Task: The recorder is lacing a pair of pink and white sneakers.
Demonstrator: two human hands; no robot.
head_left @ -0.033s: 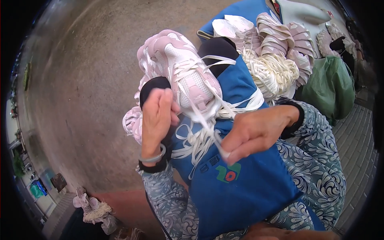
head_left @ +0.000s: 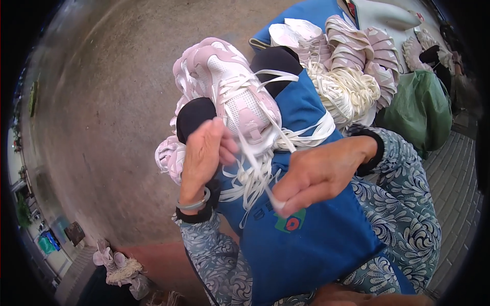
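Observation:
A pink-and-white shoe upper rests over my knees, its white lace partly threaded through the eyelets. My right hand pinches a white shoelace that runs tight from the upper down to my fingertips. Beside the upper, my left hand has its fingers curled, slightly smeared by motion; what they hold, if anything, is hidden. Beneath the hands, loose white laces lie bunched on the blue apron across my lap.
Stacked pink-and-white shoe uppers stand at the far right beside a thick bundle of cream laces. A green sack bulges nearby. More uppers hang left of my knee. Others with laces sit at the lower left.
My right hand has shifted slightly left and down with the lace. My left hand sits a little lower and farther right.

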